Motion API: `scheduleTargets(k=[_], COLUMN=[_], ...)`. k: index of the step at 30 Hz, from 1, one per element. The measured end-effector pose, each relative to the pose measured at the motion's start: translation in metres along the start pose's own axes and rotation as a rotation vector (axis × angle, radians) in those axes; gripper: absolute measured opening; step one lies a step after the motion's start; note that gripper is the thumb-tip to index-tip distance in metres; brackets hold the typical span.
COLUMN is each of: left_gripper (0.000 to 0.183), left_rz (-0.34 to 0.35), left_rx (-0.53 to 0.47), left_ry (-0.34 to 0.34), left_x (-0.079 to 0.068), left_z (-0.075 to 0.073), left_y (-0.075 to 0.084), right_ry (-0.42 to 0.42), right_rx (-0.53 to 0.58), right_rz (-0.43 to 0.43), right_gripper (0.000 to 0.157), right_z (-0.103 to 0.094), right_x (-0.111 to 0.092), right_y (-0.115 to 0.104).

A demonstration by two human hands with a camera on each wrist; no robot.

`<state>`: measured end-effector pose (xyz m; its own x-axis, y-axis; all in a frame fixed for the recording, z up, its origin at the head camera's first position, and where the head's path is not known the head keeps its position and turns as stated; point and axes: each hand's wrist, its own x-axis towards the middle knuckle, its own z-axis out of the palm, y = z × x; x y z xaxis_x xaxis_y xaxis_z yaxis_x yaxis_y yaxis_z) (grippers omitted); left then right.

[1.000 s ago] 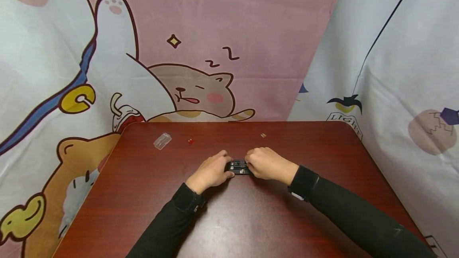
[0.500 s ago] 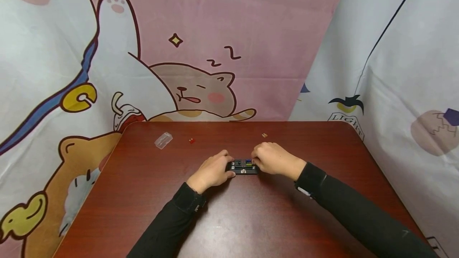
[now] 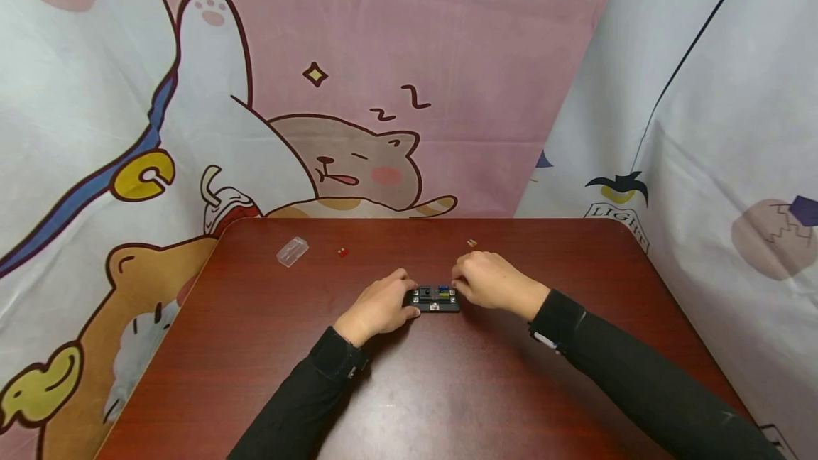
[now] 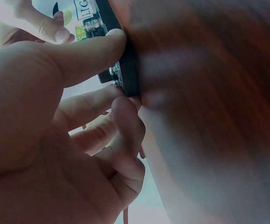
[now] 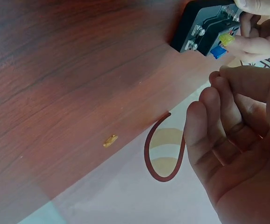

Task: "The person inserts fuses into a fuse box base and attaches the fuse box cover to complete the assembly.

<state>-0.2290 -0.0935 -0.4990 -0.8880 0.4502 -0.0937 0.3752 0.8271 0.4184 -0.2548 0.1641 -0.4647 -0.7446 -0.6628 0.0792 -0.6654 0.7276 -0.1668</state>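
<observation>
A small black block [image 3: 434,298] with metal screw terminals sits on the table. My left hand [image 3: 377,305] grips its left end, the thumb [image 4: 114,42] on the near side and fingers behind. In the right wrist view a yellow piece [image 5: 226,39] and a blue piece [image 5: 217,52] stand side by side on the block, toward its right end. Just off that end is my right hand [image 3: 492,281], its thumb tip against the index finger and the other fingers loosely bent. Nothing shows between those fingertips.
On the brown table [image 3: 409,403], a clear plastic case [image 3: 292,252] lies at the back left, with small red pieces [image 3: 342,252] to its right. Small tan pieces [image 3: 471,242] lie behind my right hand. A printed cloth [image 3: 479,55] hangs behind the table.
My right hand has drawn away from the block to the right and slightly back, uncovering the blue and yellow pieces. The left hand keeps its grip in place.
</observation>
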Motion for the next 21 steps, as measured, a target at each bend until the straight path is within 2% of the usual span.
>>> scheduleTargets(k=[5, 8, 12, 17, 21], left_gripper=[0.046, 0.047, 0.048, 0.049, 0.049], left_rz=[-0.005, -0.009, -0.007, -0.007, -0.008], left_rx=[0.006, -0.003, -0.010, -0.003, -0.005], left_ry=[0.001, -0.002, -0.005, -0.005, -0.003], left_x=[0.000, -0.001, -0.001, -0.001, -0.001], left_z=[0.000, 0.000, 0.000, 0.001, 0.001], left_y=[0.000, 0.000, 0.001, 0.001, 0.001], right_ry=[-0.008, 0.008, 0.033, 0.027, 0.033], right_rx=[-0.006, -0.021, 0.007, 0.084, 0.073], right_rz=[-0.008, 0.014, 0.106, 0.240, 0.328], right_gripper=[0.009, 0.009, 0.011, 0.017, 0.018], right_z=[-0.001, -0.003, -0.009, -0.012, -0.018], right_x=[0.001, 0.003, 0.006, 0.009, 0.012], right_y=[-0.001, 0.004, 0.019, 0.049, 0.073])
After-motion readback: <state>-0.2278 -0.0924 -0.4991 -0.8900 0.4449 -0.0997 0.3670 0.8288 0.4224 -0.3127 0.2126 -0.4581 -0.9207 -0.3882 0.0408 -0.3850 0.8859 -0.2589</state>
